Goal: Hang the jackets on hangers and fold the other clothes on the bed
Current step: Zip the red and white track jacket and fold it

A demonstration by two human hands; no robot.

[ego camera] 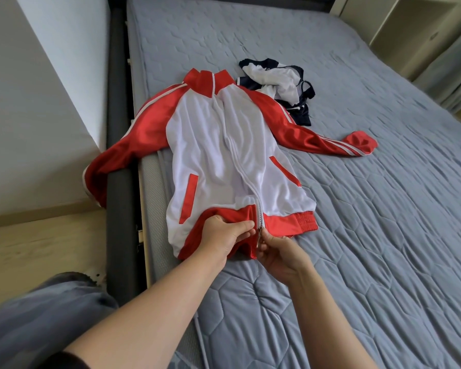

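Note:
A red and white track jacket (205, 145) lies front up on the grey quilted bed (370, 209), collar away from me, with one red sleeve hanging over the bed's left edge. My left hand (224, 235) pinches the red hem just left of the zip. Beside it, my right hand (277, 257) pinches the zip's bottom end, where the metal slider sits. Beyond the jacket's right shoulder lies a crumpled navy and white garment (280, 83). No hanger is in view.
The dark bed frame (117, 102) runs along the left side, with a white wall and pale wood floor (37, 251) beyond it. My grey-trousered leg (37, 315) is at the lower left. A light cabinet (410, 25) stands at the far right.

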